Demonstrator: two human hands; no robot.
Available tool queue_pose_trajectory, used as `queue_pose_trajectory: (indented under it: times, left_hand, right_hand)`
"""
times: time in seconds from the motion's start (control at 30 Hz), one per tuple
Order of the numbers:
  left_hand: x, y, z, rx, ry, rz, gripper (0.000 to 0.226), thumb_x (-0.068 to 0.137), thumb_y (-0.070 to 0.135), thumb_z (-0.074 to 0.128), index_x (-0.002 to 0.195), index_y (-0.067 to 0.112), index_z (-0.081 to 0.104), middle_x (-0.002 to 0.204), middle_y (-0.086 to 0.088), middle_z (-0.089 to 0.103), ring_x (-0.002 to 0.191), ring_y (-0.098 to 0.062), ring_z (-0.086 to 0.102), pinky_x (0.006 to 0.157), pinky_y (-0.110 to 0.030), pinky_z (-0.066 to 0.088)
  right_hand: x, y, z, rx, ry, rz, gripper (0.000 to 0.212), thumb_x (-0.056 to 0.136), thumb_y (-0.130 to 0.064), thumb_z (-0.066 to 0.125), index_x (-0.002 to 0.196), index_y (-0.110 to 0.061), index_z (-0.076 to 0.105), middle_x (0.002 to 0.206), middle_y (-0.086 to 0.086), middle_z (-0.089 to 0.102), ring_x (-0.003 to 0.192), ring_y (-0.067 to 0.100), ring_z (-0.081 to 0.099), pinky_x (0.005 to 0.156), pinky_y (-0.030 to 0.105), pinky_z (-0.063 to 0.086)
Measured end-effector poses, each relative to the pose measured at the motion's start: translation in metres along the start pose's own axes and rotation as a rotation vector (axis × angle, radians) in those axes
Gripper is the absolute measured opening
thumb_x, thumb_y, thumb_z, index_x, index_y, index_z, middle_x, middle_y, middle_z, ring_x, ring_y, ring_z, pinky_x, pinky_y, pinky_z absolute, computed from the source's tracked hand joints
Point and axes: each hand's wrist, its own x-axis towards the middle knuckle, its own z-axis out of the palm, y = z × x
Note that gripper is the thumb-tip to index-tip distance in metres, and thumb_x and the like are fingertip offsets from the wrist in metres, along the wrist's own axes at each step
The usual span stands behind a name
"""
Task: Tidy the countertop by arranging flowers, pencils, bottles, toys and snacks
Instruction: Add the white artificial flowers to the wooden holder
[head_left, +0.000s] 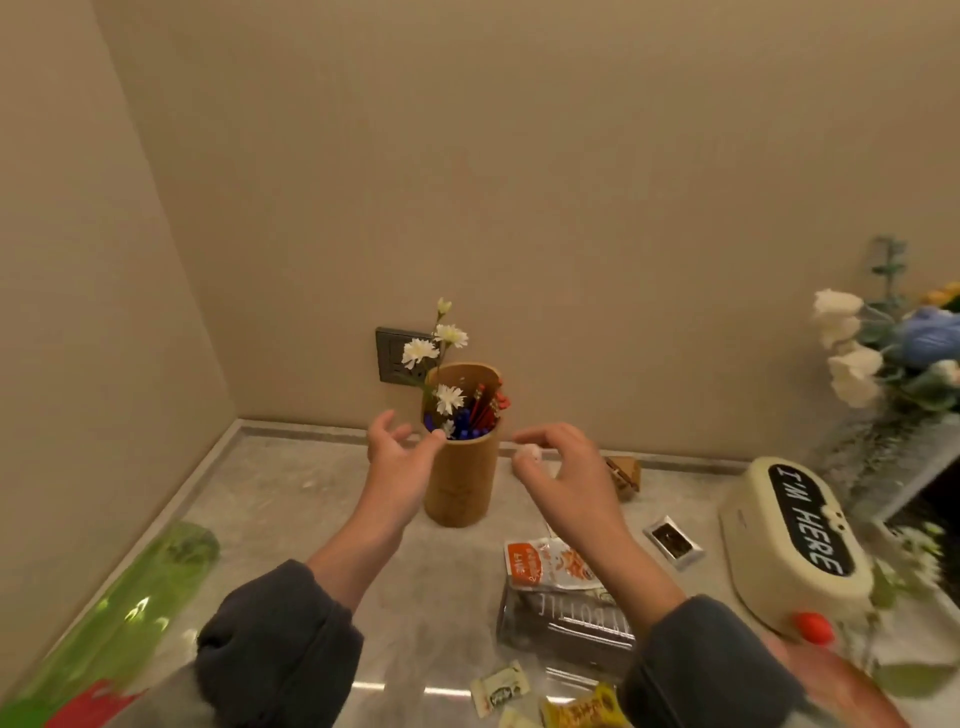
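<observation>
A tan cylindrical holder (460, 483) stands upright near the back wall, with red and blue pencils (480, 410) and a stem of white flowers (441, 358) in it. My left hand (397, 457) is open beside the holder's left rim, fingertips close to the lowest flower. My right hand (563, 467) hovers to the right of the holder, fingers spread; a small white object (530, 451) shows at its fingertips, and I cannot tell whether it is held. Snack packets (550, 564) lie below my right wrist, next to a dark clear bottle (561, 623) on its side.
A green bottle (130, 608) lies at the left edge. A cream box reading "I'M HERE" (795, 540) sits at right, with a bouquet (893, 353) behind it. A small wooden toy (623, 475), a dark sachet (672, 540) and wrapped candies (545, 696) lie on the marble countertop (291, 499).
</observation>
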Motion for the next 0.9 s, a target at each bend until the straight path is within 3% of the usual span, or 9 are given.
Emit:
queue_pose_trajectory:
  times: [0.07,0.13,0.2,0.3,0.4,0.6,0.77,0.9]
  left_hand:
    - [-0.014,-0.007,0.008,0.001,-0.089,-0.009,0.057,0.094,0.023,0.058,0.142,0.023,0.028,0.136,0.001,0.042,0.123,-0.022,0.048,0.102,-0.041,0.043]
    - [-0.029,-0.014,0.019,0.026,-0.189,-0.002,0.042,0.094,0.020,0.058,0.132,0.023,0.040,0.127,0.005,0.048,0.114,-0.016,0.053,0.089,-0.031,0.049]
    - [-0.042,-0.021,0.030,0.056,-0.287,0.009,0.029,0.094,0.017,0.056,0.122,0.024,0.049,0.121,0.005,0.055,0.104,-0.010,0.059,0.079,-0.024,0.051]
    - [-0.065,-0.032,0.047,0.084,-0.423,-0.031,0.018,0.094,0.016,0.055,0.108,0.027,0.057,0.113,0.005,0.061,0.100,-0.009,0.063,0.081,-0.028,0.055]
    - [-0.083,-0.040,0.061,0.109,-0.488,-0.054,0.017,0.094,0.016,0.055,0.103,0.029,0.060,0.110,0.006,0.063,0.099,-0.010,0.064,0.089,-0.035,0.055]
    - [-0.123,-0.052,0.107,0.179,-0.599,-0.070,0.017,0.095,0.018,0.054,0.107,0.027,0.061,0.110,0.006,0.063,0.098,-0.008,0.064,0.089,-0.032,0.054]
    - [-0.160,-0.065,0.157,0.207,-0.696,-0.123,0.017,0.095,0.016,0.053,0.110,0.021,0.061,0.103,0.006,0.066,0.089,-0.007,0.064,0.073,-0.021,0.051]
    - [-0.190,-0.078,0.204,0.190,-0.761,-0.123,0.015,0.093,0.014,0.057,0.106,0.019,0.063,0.095,0.002,0.067,0.078,-0.006,0.061,0.064,-0.016,0.048]
  right_hand:
    - [-0.018,0.010,-0.005,0.041,0.011,0.038,0.020,0.088,-0.029,0.063,0.107,-0.036,0.063,0.100,-0.023,0.060,0.097,-0.009,0.055,0.082,0.018,0.048]
    - [-0.037,0.020,-0.013,0.072,0.011,0.080,0.028,0.087,-0.027,0.064,0.114,-0.036,0.062,0.098,-0.022,0.063,0.095,-0.010,0.056,0.077,0.015,0.047]
    - [-0.056,0.030,-0.023,0.083,0.023,0.137,0.029,0.086,-0.025,0.065,0.110,-0.041,0.059,0.093,-0.020,0.064,0.092,-0.008,0.057,0.075,0.015,0.047]
    - [-0.084,0.046,-0.038,0.089,0.056,0.213,0.030,0.085,-0.020,0.066,0.104,-0.043,0.059,0.092,-0.016,0.066,0.090,-0.006,0.059,0.075,0.010,0.044]
    - [-0.103,0.057,-0.050,0.081,0.066,0.247,0.026,0.084,-0.019,0.067,0.101,-0.038,0.062,0.093,-0.015,0.067,0.090,-0.006,0.060,0.074,0.005,0.043]
    - [-0.144,0.084,-0.091,0.073,0.087,0.319,0.023,0.085,-0.017,0.065,0.099,-0.034,0.067,0.093,-0.015,0.069,0.091,-0.007,0.060,0.077,0.010,0.044]
    - [-0.174,0.118,-0.144,0.026,0.051,0.398,0.019,0.087,-0.029,0.063,0.100,-0.042,0.066,0.094,-0.026,0.066,0.091,-0.011,0.059,0.075,0.009,0.046]
    - [-0.190,0.147,-0.185,0.068,0.126,0.429,0.023,0.082,-0.019,0.066,0.089,-0.040,0.066,0.091,-0.018,0.069,0.085,-0.009,0.061,0.069,0.009,0.045]
